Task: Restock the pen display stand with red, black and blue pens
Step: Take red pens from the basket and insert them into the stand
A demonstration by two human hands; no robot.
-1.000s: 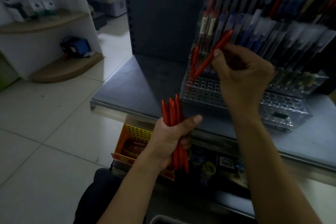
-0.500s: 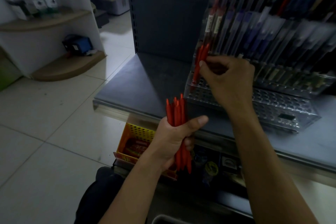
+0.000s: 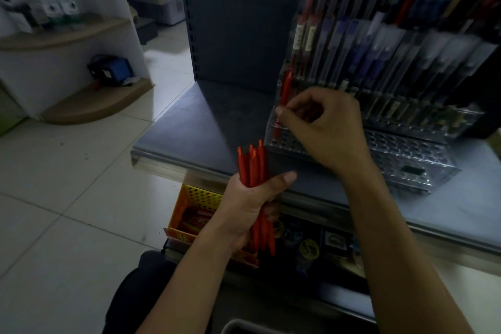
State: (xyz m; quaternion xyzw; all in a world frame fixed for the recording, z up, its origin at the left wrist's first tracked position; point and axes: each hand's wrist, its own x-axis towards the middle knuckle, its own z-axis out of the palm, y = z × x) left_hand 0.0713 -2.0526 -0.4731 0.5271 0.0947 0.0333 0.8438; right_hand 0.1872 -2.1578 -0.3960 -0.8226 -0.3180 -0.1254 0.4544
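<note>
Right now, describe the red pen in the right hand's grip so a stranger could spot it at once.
On the grey shelf stands a clear pen stand. At its left end a red pen stands nearly upright in the holed tier, pinched by the right hand. Unlike the clear-barrelled pens behind, it is solid red, and it is apart from the bundle in the left hand.

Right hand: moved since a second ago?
Yes. The right hand has dropped down and left against the pen stand, standing its red pen upright at the stand's left end.
</note>
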